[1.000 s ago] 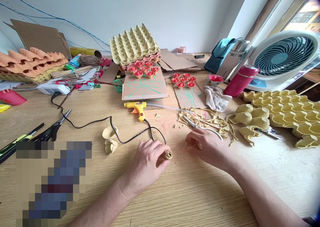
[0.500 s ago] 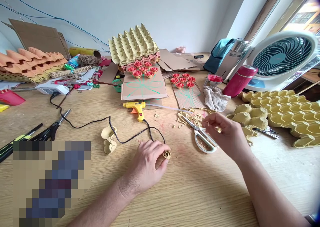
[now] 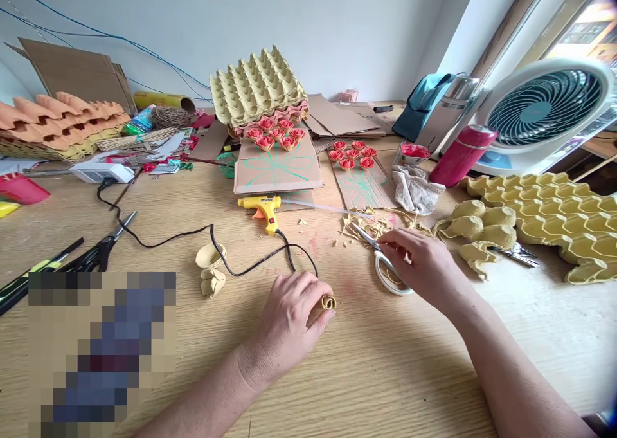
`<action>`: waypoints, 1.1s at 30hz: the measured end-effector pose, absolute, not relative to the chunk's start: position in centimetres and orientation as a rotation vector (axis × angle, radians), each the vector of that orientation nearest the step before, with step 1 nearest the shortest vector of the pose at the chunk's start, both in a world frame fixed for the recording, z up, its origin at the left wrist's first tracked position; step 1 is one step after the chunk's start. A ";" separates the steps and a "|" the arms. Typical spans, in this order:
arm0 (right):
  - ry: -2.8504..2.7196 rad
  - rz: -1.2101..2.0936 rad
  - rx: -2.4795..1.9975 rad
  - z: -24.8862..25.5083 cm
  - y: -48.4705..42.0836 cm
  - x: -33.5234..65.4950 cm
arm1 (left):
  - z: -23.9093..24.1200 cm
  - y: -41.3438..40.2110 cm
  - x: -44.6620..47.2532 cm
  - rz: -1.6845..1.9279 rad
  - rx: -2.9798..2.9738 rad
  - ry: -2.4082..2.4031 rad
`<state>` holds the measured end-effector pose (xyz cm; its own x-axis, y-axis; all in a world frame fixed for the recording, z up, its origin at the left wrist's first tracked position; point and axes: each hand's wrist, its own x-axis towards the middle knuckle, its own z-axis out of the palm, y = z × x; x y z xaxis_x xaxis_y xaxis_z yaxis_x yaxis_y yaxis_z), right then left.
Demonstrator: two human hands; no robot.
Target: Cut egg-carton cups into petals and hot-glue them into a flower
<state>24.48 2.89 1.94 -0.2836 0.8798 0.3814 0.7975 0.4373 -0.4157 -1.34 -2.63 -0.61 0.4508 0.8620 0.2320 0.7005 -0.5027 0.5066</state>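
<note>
My left hand rests low on the table, thumb and fingers closed around a small rolled-up spiral of yellowish egg-carton pulp. My right hand is curled over the white-handled scissors, its fingertips at the pivot and one handle loop hidden beneath it. The scissors lie on the table, blades pointing away to the left, beside thin pulp trimmings. Left of my left hand are a cut pulp cup and a petal-shaped pulp piece.
A yellow glue gun lies ahead, its black cord looping left. Red paper roses sit on cardboard behind it. Yellow egg trays, a red bottle and a fan stand right. Black scissors lie left.
My right hand has moved slightly down and left, from above the scissors onto their handle. My left hand has shifted slightly right with the pulp spiral, which now shows a looser coil.
</note>
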 end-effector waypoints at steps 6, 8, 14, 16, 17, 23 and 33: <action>-2.166 0.281 -1.380 1.7 2.8 23.8 | -0.6 -2.7 -1.4 0.690 2.368 1.240; -2.181 0.400 -1.315 1.8 2.2 23.0 | -0.7 -2.7 -1.3 0.696 2.366 1.269; -2.336 0.870 -1.062 1.6 0.1 20.2 | -1.2 -3.1 -0.5 0.722 2.343 1.395; -2.336 0.904 -1.056 1.3 -0.1 19.9 | -1.3 -3.2 -0.3 0.749 2.330 1.426; -2.330 0.925 -1.051 1.2 -0.1 19.8 | -1.3 -3.2 -0.3 0.761 2.326 1.442; -2.285 1.002 -1.051 0.7 0.1 19.6 | -1.5 -3.2 -0.2 0.757 2.320 1.468; -2.253 0.829 -1.107 1.1 0.8 20.6 | -1.7 -3.0 -0.5 0.813 2.295 1.395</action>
